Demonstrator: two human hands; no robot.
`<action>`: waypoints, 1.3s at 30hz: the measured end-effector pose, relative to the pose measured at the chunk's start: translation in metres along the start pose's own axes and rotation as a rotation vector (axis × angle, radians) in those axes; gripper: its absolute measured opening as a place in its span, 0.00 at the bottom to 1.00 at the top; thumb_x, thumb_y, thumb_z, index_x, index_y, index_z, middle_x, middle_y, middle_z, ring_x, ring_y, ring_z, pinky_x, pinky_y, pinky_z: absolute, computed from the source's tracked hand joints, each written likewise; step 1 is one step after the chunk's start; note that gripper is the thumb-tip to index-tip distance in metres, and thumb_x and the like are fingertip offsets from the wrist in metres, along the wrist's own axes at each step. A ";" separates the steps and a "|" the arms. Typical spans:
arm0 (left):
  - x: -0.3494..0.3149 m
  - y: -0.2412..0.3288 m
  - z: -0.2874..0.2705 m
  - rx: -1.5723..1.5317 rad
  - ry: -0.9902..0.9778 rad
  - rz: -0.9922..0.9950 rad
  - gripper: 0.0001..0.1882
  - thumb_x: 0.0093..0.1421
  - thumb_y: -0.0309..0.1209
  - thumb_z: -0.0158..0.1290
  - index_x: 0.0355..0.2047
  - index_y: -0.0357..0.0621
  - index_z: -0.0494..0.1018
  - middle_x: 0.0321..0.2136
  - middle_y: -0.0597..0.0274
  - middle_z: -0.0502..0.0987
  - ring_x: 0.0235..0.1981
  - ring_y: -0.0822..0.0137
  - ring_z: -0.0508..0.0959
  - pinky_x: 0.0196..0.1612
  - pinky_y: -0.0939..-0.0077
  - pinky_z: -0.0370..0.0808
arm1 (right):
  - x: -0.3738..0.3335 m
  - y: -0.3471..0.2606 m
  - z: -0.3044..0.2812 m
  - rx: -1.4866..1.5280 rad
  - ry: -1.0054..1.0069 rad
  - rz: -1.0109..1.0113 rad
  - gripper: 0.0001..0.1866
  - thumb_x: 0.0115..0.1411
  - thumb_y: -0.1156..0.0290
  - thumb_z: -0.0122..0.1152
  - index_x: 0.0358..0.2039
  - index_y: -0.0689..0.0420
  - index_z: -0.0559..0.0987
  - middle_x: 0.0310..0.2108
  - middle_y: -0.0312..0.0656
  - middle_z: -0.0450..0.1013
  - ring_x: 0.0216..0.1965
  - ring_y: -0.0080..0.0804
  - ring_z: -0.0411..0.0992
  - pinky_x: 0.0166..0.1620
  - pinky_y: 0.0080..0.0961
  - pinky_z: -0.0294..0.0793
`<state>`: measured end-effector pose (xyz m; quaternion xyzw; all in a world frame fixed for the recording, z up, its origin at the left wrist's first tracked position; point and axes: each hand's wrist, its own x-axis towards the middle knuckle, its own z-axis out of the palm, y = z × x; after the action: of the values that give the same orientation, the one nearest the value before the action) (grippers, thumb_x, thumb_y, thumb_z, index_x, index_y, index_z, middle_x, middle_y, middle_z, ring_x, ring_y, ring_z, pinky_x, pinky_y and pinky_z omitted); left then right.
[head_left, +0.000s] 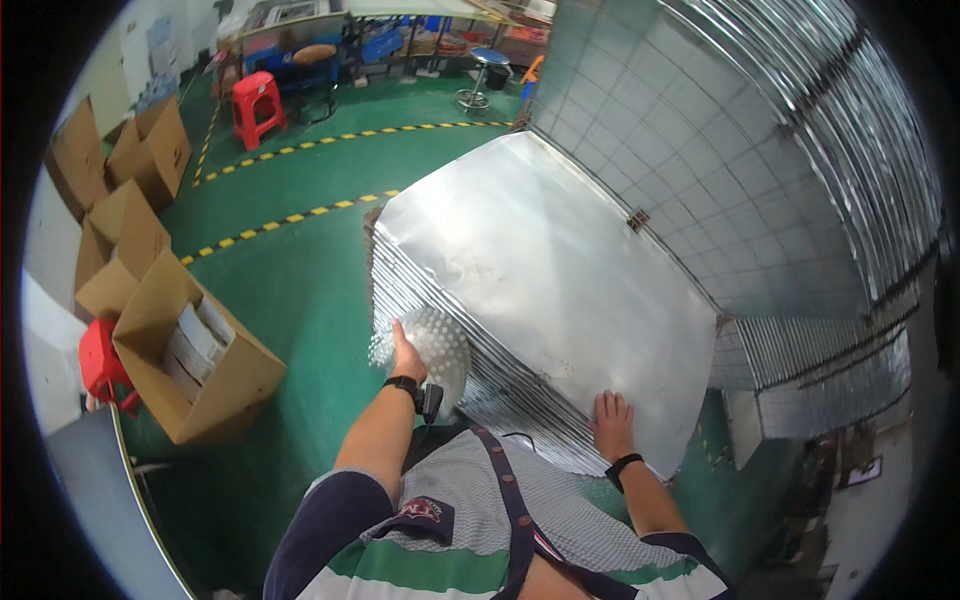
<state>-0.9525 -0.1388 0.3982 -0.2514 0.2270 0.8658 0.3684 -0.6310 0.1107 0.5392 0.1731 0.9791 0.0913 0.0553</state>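
My left hand (405,358) is closed around the side of a translucent, rounded bundle (443,352) covered in many small nubs. Just what the bundle is made of I cannot make out. It sits at the left edge of a work surface with closely packed shiny ridges (520,385). A large silver sheet (540,240) lies over most of that surface. My right hand (613,425) rests flat near the sheet's front right edge, fingers stretched out and holding nothing.
Open cardboard boxes (245,375) stand at the left, one with pale items inside. A gridded panel (690,150) rises along the right, beside more shiny ridged panels (850,350). Red stools (258,108) and a round blue-topped stool (488,60) stand on the green floor.
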 end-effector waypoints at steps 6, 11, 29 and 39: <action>-0.022 0.016 -0.005 0.407 -0.011 0.029 0.58 0.42 0.75 0.35 0.62 0.42 0.42 0.60 0.49 0.49 0.60 0.55 0.53 0.61 0.60 0.47 | -0.006 0.023 -0.087 -0.190 0.294 0.029 0.20 0.50 0.69 0.55 0.45 0.57 0.68 0.52 0.48 0.60 0.54 0.45 0.57 0.55 0.56 0.51; -0.032 0.017 0.025 0.565 0.562 0.200 0.55 0.46 0.69 0.41 0.56 0.27 0.50 0.54 0.46 0.59 0.51 0.55 0.66 0.52 0.64 0.64 | 0.042 0.119 -0.211 -0.360 1.151 0.321 0.17 0.58 0.72 0.47 0.47 0.63 0.68 0.51 0.57 0.60 0.53 0.54 0.58 0.55 0.49 0.55; -0.037 0.011 -0.001 0.031 0.143 0.216 0.47 0.51 0.70 0.25 0.57 0.44 0.57 0.55 0.52 0.62 0.55 0.53 0.61 0.58 0.57 0.54 | 0.346 -0.108 -0.041 0.313 -0.156 -0.293 0.44 0.51 0.41 0.48 0.61 0.54 0.50 0.62 0.59 0.37 0.61 0.64 0.34 0.56 0.63 0.37; -0.003 0.009 -0.028 0.092 0.321 0.211 0.51 0.49 0.71 0.27 0.60 0.39 0.48 0.58 0.51 0.55 0.57 0.54 0.58 0.57 0.61 0.56 | 0.233 -0.189 -0.056 0.215 -0.175 -0.349 0.42 0.52 0.45 0.52 0.61 0.54 0.50 0.61 0.60 0.39 0.60 0.68 0.36 0.54 0.66 0.43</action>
<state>-0.9501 -0.1625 0.3804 -0.3439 0.3470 0.8372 0.2458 -0.9185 0.0082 0.5391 0.0130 0.9898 -0.0401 0.1361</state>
